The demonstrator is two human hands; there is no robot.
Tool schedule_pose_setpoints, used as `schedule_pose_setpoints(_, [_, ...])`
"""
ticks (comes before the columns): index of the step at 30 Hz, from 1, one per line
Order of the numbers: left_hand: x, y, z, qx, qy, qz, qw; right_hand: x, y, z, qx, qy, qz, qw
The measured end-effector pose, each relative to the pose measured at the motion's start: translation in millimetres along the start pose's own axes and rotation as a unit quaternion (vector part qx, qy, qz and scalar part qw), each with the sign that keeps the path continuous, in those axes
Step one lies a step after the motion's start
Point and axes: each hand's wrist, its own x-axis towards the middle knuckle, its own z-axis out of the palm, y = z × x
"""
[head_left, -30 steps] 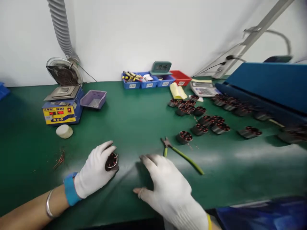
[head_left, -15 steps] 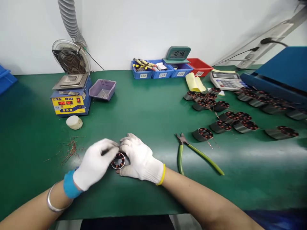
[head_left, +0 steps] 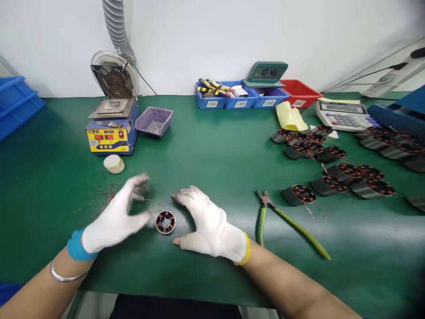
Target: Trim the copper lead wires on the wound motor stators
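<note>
A round motor stator (head_left: pixel 165 222) with copper windings and a metal rim stands on the green table, thin wire ends rising from its far side. To its left is my left hand (head_left: pixel 117 217) in a white glove, thumb and fingers apart and slightly blurred. On the other side my gloved right hand (head_left: pixel 206 223) rests with thumb and fingers spread, apart from the stator. Neither hand holds anything. Green-handled cutting pliers (head_left: pixel 265 201) lie with jaws and handles apart to the right of my right hand.
Several stators (head_left: pixel 299 195) stand at the right. Copper wire scraps (head_left: pixel 108 195) and a white round block (head_left: pixel 114 164) lie left, before a blue-yellow solder pot unit (head_left: pixel 111 137) and purple tray (head_left: pixel 154 122). Blue bins (head_left: pixel 211 104), a red bin (head_left: pixel 300 94) and a calculator (head_left: pixel 345 116) line the back.
My left hand has let go at the stator and moved left, its fingers opening. My right hand has drawn back to the right of the stator. The camera view has shifted left.
</note>
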Motion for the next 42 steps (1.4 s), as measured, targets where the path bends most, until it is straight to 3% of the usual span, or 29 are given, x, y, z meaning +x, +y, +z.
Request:
schedule_pose_setpoints(2, [-7,5,4,0.146,0.041,0.129,0.980,-1,-3,0,0.012,0.007,-0.025,1.000])
schedule_pose_setpoints(4, [-11,9,13,0.260,0.043,0.218,0.940,2,-4,6,0.002,0.023,-0.067,0.998])
schedule_pose_setpoints(6, [-12,12,25,0.323,0.041,0.233,0.916,6,-2,16,-0.028,0.040,-0.094,0.994])
schedule_pose_setpoints(9, [-11,10,38,0.356,0.029,0.199,0.912,12,3,24,-0.084,0.023,-0.128,0.988])
schedule_pose_setpoints(14, [-7,2,33,0.327,-0.025,0.177,0.928,13,2,13,-0.149,-0.006,-0.150,0.977])
schedule_pose_setpoints(18, [-6,2,24,0.298,-0.073,0.137,0.942,16,-3,15,-0.124,0.006,-0.107,0.986])
schedule_pose_setpoints(21, [-5,3,21,0.257,-0.089,0.101,0.957,19,-3,20,-0.124,-0.027,-0.143,0.982])
schedule_pose_setpoints(25, [-4,2,17,0.059,-0.078,0.009,0.995,16,-5,14,-0.125,0.000,-0.150,0.981])
schedule_pose_setpoints(28, [-7,0,13,-0.080,-0.065,-0.033,0.994,11,-11,6,-0.061,0.059,-0.110,0.990])
schedule_pose_setpoints(30, [-9,-1,12,-0.119,-0.055,-0.039,0.991,9,-15,1,-0.013,0.066,-0.115,0.991])
schedule_pose_setpoints(37, [-15,7,13,-0.083,-0.059,-0.008,0.995,8,-13,-8,0.106,0.017,-0.159,0.981])
schedule_pose_setpoints(42, [-15,8,14,0.008,-0.078,0.061,0.995,9,-12,-1,0.002,0.040,-0.159,0.987])
